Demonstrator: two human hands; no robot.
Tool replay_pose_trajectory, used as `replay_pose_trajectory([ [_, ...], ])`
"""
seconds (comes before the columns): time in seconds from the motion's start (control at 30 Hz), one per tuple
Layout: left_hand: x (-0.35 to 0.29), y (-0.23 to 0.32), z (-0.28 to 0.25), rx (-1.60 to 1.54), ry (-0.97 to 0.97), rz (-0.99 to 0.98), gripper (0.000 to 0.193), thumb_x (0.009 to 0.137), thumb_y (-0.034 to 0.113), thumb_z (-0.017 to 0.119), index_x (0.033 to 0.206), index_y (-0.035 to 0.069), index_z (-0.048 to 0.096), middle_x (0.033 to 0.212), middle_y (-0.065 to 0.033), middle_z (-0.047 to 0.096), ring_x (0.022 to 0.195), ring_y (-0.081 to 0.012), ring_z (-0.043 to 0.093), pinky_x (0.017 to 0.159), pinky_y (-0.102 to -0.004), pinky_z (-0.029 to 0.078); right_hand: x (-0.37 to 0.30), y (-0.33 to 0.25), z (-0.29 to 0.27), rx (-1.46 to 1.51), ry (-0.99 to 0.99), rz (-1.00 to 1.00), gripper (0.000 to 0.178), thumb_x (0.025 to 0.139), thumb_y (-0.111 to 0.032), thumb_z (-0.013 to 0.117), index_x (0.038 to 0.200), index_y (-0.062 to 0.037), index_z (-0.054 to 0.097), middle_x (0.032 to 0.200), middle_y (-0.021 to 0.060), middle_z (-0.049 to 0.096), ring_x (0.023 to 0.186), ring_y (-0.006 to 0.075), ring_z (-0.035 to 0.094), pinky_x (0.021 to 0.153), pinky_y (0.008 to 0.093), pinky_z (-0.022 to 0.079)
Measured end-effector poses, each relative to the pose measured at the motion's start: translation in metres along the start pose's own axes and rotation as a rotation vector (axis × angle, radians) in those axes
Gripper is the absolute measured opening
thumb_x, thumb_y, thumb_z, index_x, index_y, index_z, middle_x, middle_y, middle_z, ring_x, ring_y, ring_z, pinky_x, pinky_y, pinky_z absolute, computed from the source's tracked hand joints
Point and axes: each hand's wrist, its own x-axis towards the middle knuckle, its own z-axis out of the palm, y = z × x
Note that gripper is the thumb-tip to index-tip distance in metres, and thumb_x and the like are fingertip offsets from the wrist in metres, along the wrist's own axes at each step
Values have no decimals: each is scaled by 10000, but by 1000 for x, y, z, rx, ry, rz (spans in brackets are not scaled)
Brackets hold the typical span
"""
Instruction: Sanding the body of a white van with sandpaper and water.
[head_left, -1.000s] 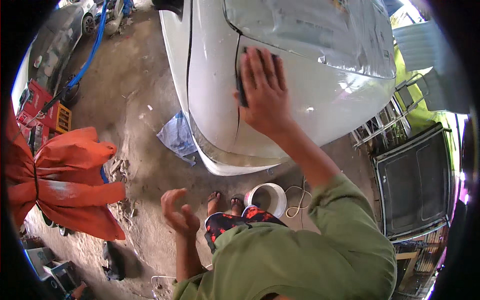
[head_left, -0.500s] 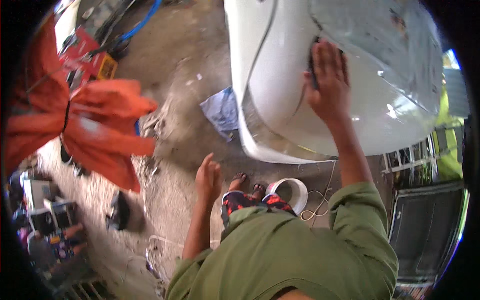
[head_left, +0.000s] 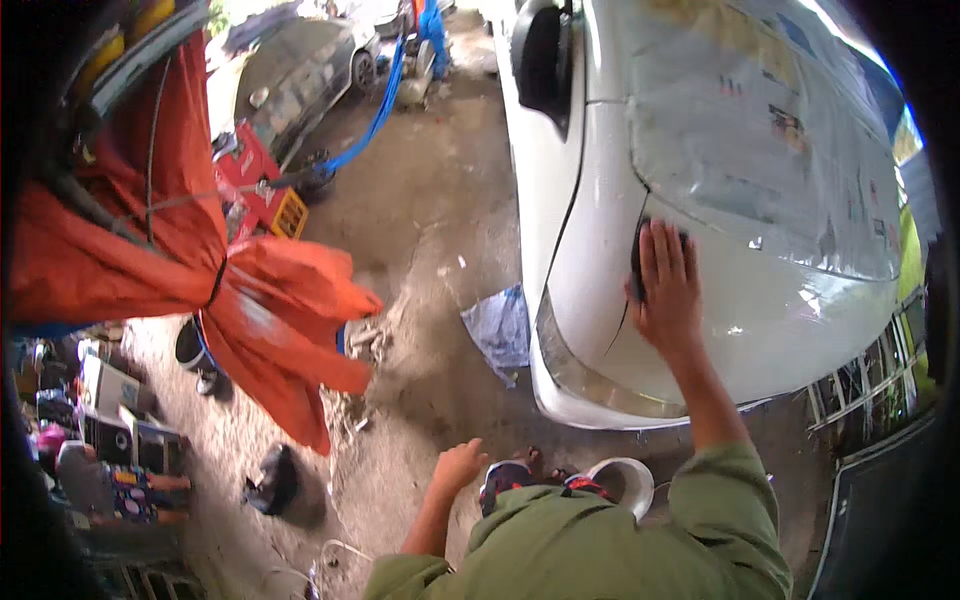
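Observation:
My right hand point(head_left: 668, 290) lies over a dark pad point(head_left: 637, 262) on the glossy white body of a car point(head_left: 590, 250). Its fingers stretch along the pad and the palm hides most of it. The pad sits at a panel seam, just below a windscreen area covered with a printed, see-through sheet point(head_left: 730, 130). Low and apart from the car, my left hand point(head_left: 460, 465) hangs near my thigh with loosely bent fingers, holding nothing visible. A white bucket point(head_left: 640, 487) stands by my feet, partly hidden by my shirt.
A blue-grey cloth point(head_left: 500, 330) lies on the floor beside the car's corner. To the left, an orange tarp point(head_left: 270, 310) hangs tied with a cord. A black bag point(head_left: 272, 480) rests on the ground. Pale railings point(head_left: 870, 375) stand at the right.
The view has tilted up, showing more of the car and another vehicle behind. My right hand stays on the pad, now lower along the seam. My left hand's fingers have bent more.

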Motion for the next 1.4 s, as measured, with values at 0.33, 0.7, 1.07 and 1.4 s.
replay_pose_trajectory([
  [0.33,67,118,-57,-12,53,576,337,881,280,561,1157,88,559,928,-187,654,834,-382,631,728,-485,500,-246,37,33,-5,-329,294,740,747,-226,625,1417,-63,357,1498,152,280,1396,325,243,1134,539,163],
  [0.7,125,177,62,457,-584,1052,361,897,321,541,1176,93,561,997,-210,648,916,-392,619,785,-496,493,-776,-215,-83,151,-610,2376,351,849,-244,514,1093,-6,598,996,254,640,944,401,620,818,475,494],
  [1.07,-15,391,173,567,-802,1529,387,890,273,561,1209,53,544,999,-198,643,914,-365,621,810,-473,482,-801,-628,-59,145,-946,2532,255,817,-239,574,774,-17,692,824,169,684,728,294,674,620,440,531],
  [1.4,-270,442,308,600,-1162,1838,431,877,285,576,1247,75,510,1049,-157,627,924,-342,617,810,-445,487,-844,-462,-183,152,923,3088,186,757,-103,672,904,10,652,768,155,659,588,263,668,433,381,555],
])
